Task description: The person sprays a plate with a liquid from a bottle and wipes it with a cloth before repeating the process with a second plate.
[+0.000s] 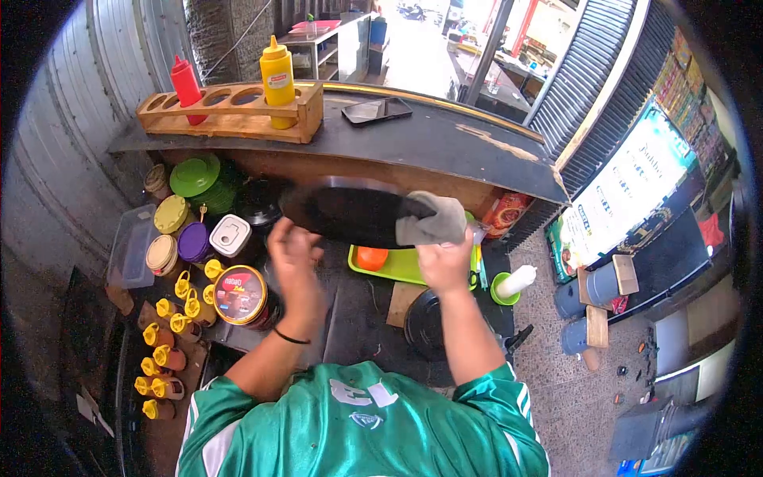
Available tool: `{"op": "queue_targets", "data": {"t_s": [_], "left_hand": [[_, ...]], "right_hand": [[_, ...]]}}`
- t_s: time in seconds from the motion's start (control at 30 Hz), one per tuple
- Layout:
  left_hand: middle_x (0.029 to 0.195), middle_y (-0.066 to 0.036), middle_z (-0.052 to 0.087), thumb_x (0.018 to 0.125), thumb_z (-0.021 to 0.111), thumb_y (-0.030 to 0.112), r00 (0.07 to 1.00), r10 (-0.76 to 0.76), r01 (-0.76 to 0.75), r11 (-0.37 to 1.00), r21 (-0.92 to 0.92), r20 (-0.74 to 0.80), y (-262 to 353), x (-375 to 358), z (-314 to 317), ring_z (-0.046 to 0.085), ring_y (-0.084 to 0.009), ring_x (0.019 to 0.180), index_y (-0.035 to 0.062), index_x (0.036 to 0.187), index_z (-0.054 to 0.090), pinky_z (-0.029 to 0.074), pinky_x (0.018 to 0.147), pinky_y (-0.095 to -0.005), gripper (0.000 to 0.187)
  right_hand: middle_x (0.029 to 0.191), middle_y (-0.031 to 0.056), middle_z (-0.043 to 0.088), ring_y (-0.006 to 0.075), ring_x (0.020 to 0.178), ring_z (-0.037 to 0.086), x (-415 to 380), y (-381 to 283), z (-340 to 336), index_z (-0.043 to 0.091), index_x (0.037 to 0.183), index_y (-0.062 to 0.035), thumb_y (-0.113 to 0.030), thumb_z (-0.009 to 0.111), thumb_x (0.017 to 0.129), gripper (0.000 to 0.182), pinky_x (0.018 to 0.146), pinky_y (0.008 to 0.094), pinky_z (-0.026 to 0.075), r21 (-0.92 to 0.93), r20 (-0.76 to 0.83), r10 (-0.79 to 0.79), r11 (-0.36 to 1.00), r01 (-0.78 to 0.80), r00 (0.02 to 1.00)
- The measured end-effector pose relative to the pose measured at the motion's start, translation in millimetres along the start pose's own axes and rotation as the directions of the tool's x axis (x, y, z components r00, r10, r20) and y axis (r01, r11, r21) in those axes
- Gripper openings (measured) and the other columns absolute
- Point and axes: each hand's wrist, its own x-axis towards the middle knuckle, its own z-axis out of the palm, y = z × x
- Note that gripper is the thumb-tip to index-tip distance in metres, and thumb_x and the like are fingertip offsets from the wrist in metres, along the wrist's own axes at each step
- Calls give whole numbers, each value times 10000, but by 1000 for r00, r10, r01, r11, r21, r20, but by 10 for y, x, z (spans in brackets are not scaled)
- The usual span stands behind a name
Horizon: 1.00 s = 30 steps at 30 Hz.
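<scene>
A dark round pan (346,211), slightly blurred, is held up tilted over the counter. My right hand (445,261) is closed on a grey cloth (433,221) at the pan's right edge, gripping the pan through it. Just below the pan's left side is my left hand (296,258), its fingers apart and a little smeared; it seems to hold nothing. Underneath, a lime green tray (401,266) carries an orange item (371,257). Between my forearms lies another black pan (429,324), partly hidden by my right arm.
Left are yellow-capped squeeze bottles (168,358), a labelled tub (240,294), a white-lidded container (230,235) and green plates (195,176). Ahead, a raised shelf bears a wooden bottle rack (230,127) and a phone-like dark slab (377,111). A white bottle (517,281) stands right.
</scene>
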Motion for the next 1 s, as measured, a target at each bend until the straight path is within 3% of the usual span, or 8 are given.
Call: {"op": "queue_targets", "data": {"t_s": [0.1,0.2,0.37,0.47,0.67,0.87,0.97,1.0], "left_hand": [[1418,-104,593,931,745,344,804,494,-563,811,158,330,404,367,-82,601,-245,1213,52,1485,417,474,1025,-385,707],[1360,-139,643,885,782,186,510,208,-711,649,273,834,1001,361,200,659,-251,1144,56,1409,547,518,985,-378,589],[831,-96,735,910,745,98,524,179,-728,602,329,833,1085,235,302,691,-215,687,70,1201,744,567,719,-343,293],[770,-57,706,924,747,106,706,143,-562,709,426,694,1290,100,295,630,-126,644,29,1107,769,493,614,-275,200],[1017,-37,750,1003,693,185,913,357,-335,932,-136,196,1181,222,300,683,-116,851,25,1108,723,545,769,-268,194],[1387,-113,631,1073,536,427,966,-9,172,771,-613,260,981,98,715,629,-266,1237,60,1403,552,494,1080,-451,494],[1446,-122,589,1067,441,562,924,-130,341,708,-618,361,754,17,769,594,-297,1287,86,1472,501,452,1123,-476,628],[1447,-114,596,1052,434,605,880,-212,455,633,-626,425,692,-7,791,593,-309,1291,108,1486,503,451,1126,-478,663]], "right_hand": [[1096,125,765,230,979,739,190,-194,-310,741,1138,-16,19,665,685,461,906,345,558,-261,387,-29,955,139,922],[1127,127,762,284,1023,739,261,-293,-235,749,1111,-29,-13,699,654,460,927,377,556,-329,574,24,922,204,818],[1013,149,751,310,947,746,329,-504,-100,746,1073,-33,5,763,708,368,843,366,573,-188,480,-225,918,350,848],[1059,114,753,198,992,734,311,-562,-187,714,1126,31,7,802,704,432,908,331,561,-126,401,-158,966,225,902],[1262,126,659,209,1153,655,82,-303,-25,534,1364,39,-20,717,784,610,1018,373,517,327,-43,-102,939,110,994],[1216,146,641,257,1068,651,-83,-501,563,510,1357,52,-85,756,772,650,1025,387,484,52,-539,-236,949,311,809],[1159,147,665,272,1048,663,-181,-577,610,559,1257,23,-35,764,684,611,994,397,509,-665,-475,-386,746,-35,791],[1205,138,667,264,1072,669,-236,-594,664,528,1317,13,-63,766,715,652,1003,406,517,-604,-491,-280,792,-90,825]]}}
